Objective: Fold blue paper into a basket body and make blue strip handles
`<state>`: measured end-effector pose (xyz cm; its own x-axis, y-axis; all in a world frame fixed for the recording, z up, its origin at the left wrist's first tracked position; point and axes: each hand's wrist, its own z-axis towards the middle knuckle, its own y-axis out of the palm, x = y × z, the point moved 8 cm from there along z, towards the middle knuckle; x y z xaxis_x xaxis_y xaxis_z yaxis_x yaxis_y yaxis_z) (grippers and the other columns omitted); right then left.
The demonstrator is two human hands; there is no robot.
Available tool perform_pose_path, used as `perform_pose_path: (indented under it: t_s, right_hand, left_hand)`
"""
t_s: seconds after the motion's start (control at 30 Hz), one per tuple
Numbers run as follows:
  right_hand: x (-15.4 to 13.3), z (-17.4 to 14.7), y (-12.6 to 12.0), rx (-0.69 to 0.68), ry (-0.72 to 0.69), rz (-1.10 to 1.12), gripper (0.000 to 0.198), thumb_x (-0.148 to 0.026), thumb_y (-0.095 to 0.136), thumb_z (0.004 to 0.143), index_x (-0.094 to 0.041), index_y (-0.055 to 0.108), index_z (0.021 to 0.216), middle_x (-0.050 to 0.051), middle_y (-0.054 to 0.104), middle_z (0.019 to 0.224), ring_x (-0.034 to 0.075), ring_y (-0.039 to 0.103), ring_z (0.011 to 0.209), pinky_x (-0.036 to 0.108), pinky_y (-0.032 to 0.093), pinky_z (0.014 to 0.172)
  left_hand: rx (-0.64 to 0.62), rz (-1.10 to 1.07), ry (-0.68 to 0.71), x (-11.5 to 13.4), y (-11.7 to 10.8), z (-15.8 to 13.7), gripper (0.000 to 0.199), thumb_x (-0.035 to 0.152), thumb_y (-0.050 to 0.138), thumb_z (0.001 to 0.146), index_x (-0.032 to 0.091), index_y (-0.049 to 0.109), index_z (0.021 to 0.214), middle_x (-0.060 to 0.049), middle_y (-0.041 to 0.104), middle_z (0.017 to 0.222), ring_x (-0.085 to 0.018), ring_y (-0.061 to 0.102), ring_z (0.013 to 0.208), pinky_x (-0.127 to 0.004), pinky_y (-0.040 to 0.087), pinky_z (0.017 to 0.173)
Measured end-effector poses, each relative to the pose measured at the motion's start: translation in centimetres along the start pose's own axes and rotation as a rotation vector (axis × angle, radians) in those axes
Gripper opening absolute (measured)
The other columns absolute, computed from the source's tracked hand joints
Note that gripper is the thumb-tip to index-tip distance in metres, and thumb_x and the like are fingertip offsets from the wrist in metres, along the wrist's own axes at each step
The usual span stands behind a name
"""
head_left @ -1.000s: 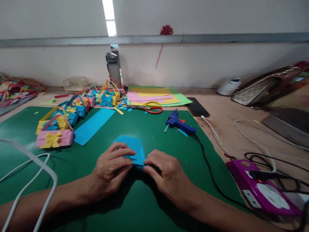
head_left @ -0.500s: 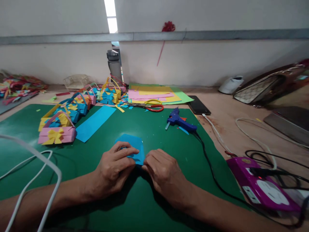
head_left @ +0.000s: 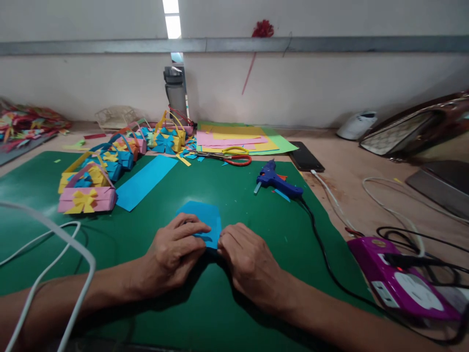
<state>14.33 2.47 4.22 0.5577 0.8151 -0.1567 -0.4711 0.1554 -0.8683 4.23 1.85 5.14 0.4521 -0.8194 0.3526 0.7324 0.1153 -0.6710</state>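
A folded piece of blue paper (head_left: 205,215) lies on the green mat (head_left: 176,313) in front of me. My left hand (head_left: 179,249) is closed over its left and lower part, with fingers bent across the sheet. At the paper's lower right corner, my right hand (head_left: 245,254) pinches the edge between thumb and curled fingers. The fingertips hide part of the folds. Farther left on the mat rests a flat blue paper strip (head_left: 144,183).
Several small paper baskets (head_left: 90,199) with bows stand at the left. Scissors (head_left: 234,155) and coloured sheets (head_left: 249,137) lie at the back. A blue glue gun (head_left: 274,178), a phone (head_left: 306,156) and a purple power strip (head_left: 399,278) are on the right. White cable (head_left: 54,230) crosses the left.
The view has shifted slightly, so the scene sits a little higher and farther right. Both hands keep nearly the same hold on the blue paper.
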Motion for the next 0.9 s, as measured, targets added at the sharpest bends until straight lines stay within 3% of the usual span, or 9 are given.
perform_pose_path:
  t_s: [0.37, 0.57, 0.67, 0.77, 0.9]
  right_hand:
    - [-1.2, 0.3, -0.7, 0.057, -0.082, -0.043, 0.033, -0.008, 0.03, 0.091, -0.014, 0.058, 0.075, 0.008, 0.059, 0.073, 0.018, 0.05, 0.071, 0.033, 0.038, 0.068]
    - [-2.0, 0.7, -1.5, 0.089, -0.143, -0.18, 0.04, -0.008, 0.025, 0.091, -0.014, 0.059, 0.072, 0.006, 0.057, 0.067, 0.018, 0.047, 0.066, 0.039, 0.038, 0.077]
    - [-2.2, 0.9, -1.7, 0.089, -0.155, -0.202, 0.04, -0.008, 0.026, 0.091, -0.014, 0.059, 0.071, 0.006, 0.057, 0.067, 0.018, 0.048, 0.067, 0.04, 0.038, 0.079]
    - [-2.2, 1.0, -1.8, 0.095, -0.143, -0.2, 0.039, -0.008, 0.026, 0.09, -0.014, 0.059, 0.069, 0.006, 0.056, 0.067, 0.019, 0.048, 0.067, 0.041, 0.037, 0.083]
    - [-2.0, 0.8, -2.0, 0.087, -0.107, -0.168, 0.034, -0.008, 0.029, 0.088, -0.014, 0.059, 0.072, 0.006, 0.058, 0.07, 0.018, 0.048, 0.069, 0.045, 0.034, 0.09]
  left_hand:
    - [-0.03, 0.092, 0.013, 0.3, 0.6, 0.0, 0.013, 0.01, 0.051, 0.085, 0.015, 0.062, 0.083, -0.011, 0.065, 0.106, -0.02, 0.057, 0.095, -0.04, 0.049, 0.086]
    - [-0.001, 0.506, -0.008, 1.6, -0.3, 0.4, 0.018, 0.013, 0.049, 0.085, 0.02, 0.065, 0.08, -0.011, 0.059, 0.101, -0.023, 0.05, 0.088, -0.033, 0.047, 0.067]
    - [0.052, 0.604, 0.037, 2.4, -0.6, 0.3, 0.018, 0.013, 0.048, 0.084, 0.022, 0.064, 0.082, -0.009, 0.057, 0.105, -0.025, 0.048, 0.095, -0.044, 0.042, 0.082]
    - [0.092, 0.526, 0.063, 2.5, -0.6, 0.2, 0.018, 0.012, 0.048, 0.083, 0.021, 0.063, 0.08, -0.007, 0.057, 0.107, -0.025, 0.046, 0.104, -0.055, 0.027, 0.099]
    - [0.103, 0.41, 0.053, 1.9, -0.6, 0.2, 0.016, 0.014, 0.049, 0.083, 0.021, 0.062, 0.077, -0.006, 0.058, 0.109, -0.024, 0.045, 0.109, -0.056, 0.02, 0.105]
